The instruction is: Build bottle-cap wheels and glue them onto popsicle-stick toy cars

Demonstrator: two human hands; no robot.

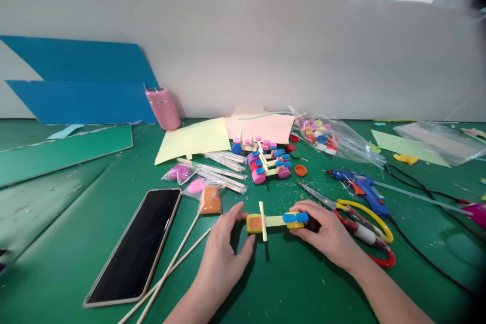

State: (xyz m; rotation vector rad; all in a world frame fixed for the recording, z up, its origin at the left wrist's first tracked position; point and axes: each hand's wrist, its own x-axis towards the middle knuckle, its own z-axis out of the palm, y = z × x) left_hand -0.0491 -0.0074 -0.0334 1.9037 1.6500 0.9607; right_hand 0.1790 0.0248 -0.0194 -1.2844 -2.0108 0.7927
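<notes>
In the head view, a small craft toy car (274, 221) lies lengthwise between my hands, low over the green tabletop. It has a pale wooden stick as its body, yellow caps at both ends, blue clay pieces at the right and a short crosswise stick near the left. My left hand (227, 248) has its thumb and fingertips at the left yellow cap. The thumb and fingers of my right hand (322, 230) pinch the right end. Several similar toy cars (269, 162), with pink and blue clay parts, stand behind it.
A black-screened phone (138, 245) and two thin sticks (170, 266) lie left. Scissors (322, 196), pliers (366, 235) and a blue glue gun (359, 187) with its cord lie right. Bagged caps (321, 136), paper sheets (193, 139) and a pink tumbler (164, 109) are behind.
</notes>
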